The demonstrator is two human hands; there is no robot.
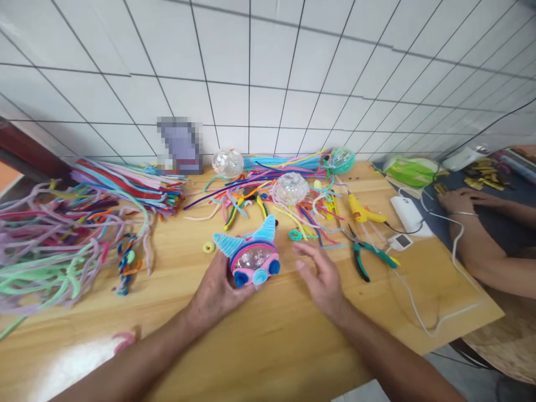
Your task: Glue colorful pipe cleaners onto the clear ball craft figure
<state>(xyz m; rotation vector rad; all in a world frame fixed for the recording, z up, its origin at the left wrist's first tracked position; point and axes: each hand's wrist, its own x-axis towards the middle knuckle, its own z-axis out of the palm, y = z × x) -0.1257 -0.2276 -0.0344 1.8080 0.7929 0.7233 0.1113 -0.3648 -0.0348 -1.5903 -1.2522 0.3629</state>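
A clear plastic ball decorated with pipe cleaners (253,259) has two light-blue pointed ears, a pink and blue band, dark-blue discs at the sides and a light-blue disc between them. My left hand (218,290) grips it from the left and below, just above the table. To its right, my right hand (320,276) is apart from the ball, fingers spread and nothing in them. Beyond that hand lies a small green pipe-cleaner coil (295,235). A yellow ring (208,247) rests left of the ball.
Pipe cleaners (46,245) heap at left; bundles (285,163) line the tiled wall. Clear balls (290,188) stand among them. Teal-handled pliers (368,254), a yellow glue gun (363,211) and a white power strip (410,215) with cables lie right. A co-worker's hands (458,201) are at far right.
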